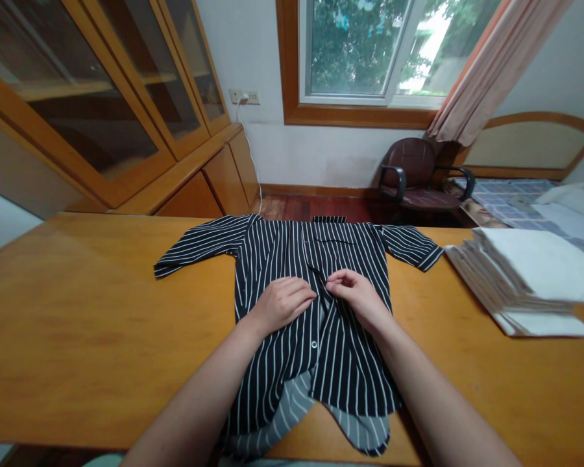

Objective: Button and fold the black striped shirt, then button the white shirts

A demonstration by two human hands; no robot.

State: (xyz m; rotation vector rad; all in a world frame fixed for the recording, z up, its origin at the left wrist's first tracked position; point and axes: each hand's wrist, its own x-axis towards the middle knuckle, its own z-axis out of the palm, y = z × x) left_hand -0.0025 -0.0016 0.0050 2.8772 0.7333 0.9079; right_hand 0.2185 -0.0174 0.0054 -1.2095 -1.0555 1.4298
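A black shirt with white stripes (272,259) lies front up, its two sleeves spread to the sides and its collar end at the table's far edge. My left hand (286,302) rests on the middle of its front, fingers together and bent at the buttoned edge. Close by on the right, my right hand (357,295) pinches the other front edge, thumb against fingers, lifting the cloth a little. Between the hands the front gapes. A light button (314,345) shows lower on the left edge. Below it the two front panels part, and the paler inside of the back shows.
The shirt lies on a wooden table (102,324). A stack of folded white sheets (535,266) stands at the right. Beyond are a glass-door cabinet (141,84), a dark red armchair (413,172), a window (360,52) with a pink curtain (496,71), and a bed (520,201).
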